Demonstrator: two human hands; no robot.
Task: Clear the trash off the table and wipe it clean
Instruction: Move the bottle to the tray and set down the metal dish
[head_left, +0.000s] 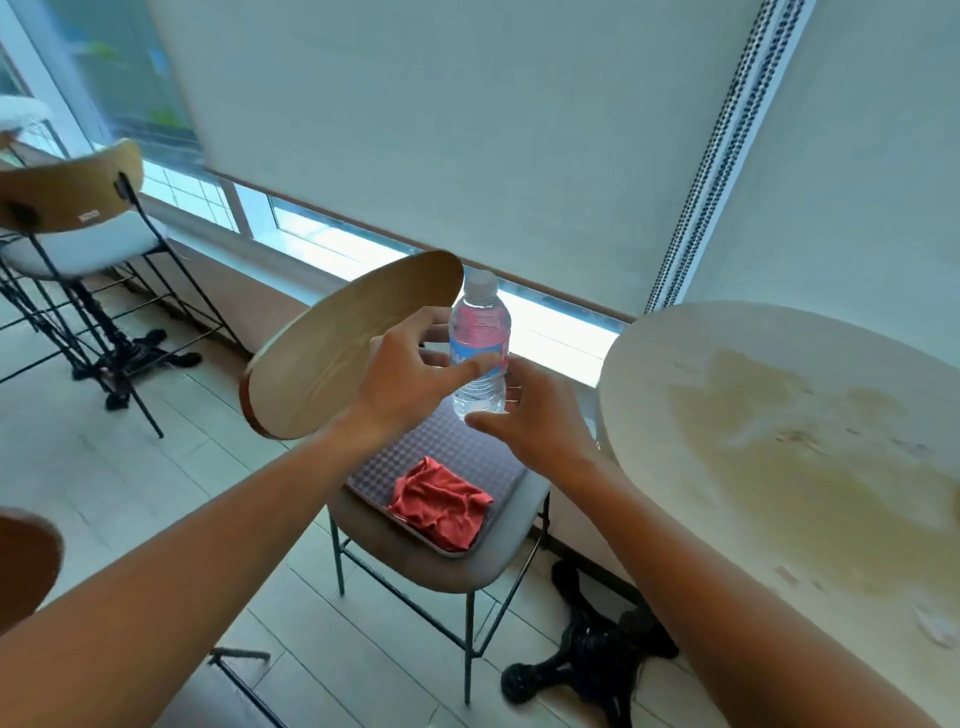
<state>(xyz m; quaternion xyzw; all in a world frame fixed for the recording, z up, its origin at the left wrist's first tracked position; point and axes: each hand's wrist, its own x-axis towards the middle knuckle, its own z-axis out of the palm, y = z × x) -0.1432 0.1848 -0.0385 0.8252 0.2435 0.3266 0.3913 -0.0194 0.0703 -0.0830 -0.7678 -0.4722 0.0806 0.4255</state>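
A clear water bottle (479, 332) with a blue and pink label and a white cap stands upright over the far end of a checkered tray (457, 452). The tray lies on a chair seat (415, 556). My left hand (410, 376) grips the bottle, thumb across the label and fingers behind it. My right hand (524, 410) holds the bottle's lower part, thumb at its base. Whether the bottle rests on the tray I cannot tell. A crumpled red cloth (441, 501) lies on the tray's near end. The round white table (649, 374) at right carries a wide yellowish stain (789, 452) and a white scrap (935, 629).
The chair's wooden backrest (343, 348) is just left of my left hand. A second chair (67, 208) stands at far left on the pale floor. The table's black iron foot (587, 644) is under its edge. A lowered roller blind (467, 130) covers the window behind.
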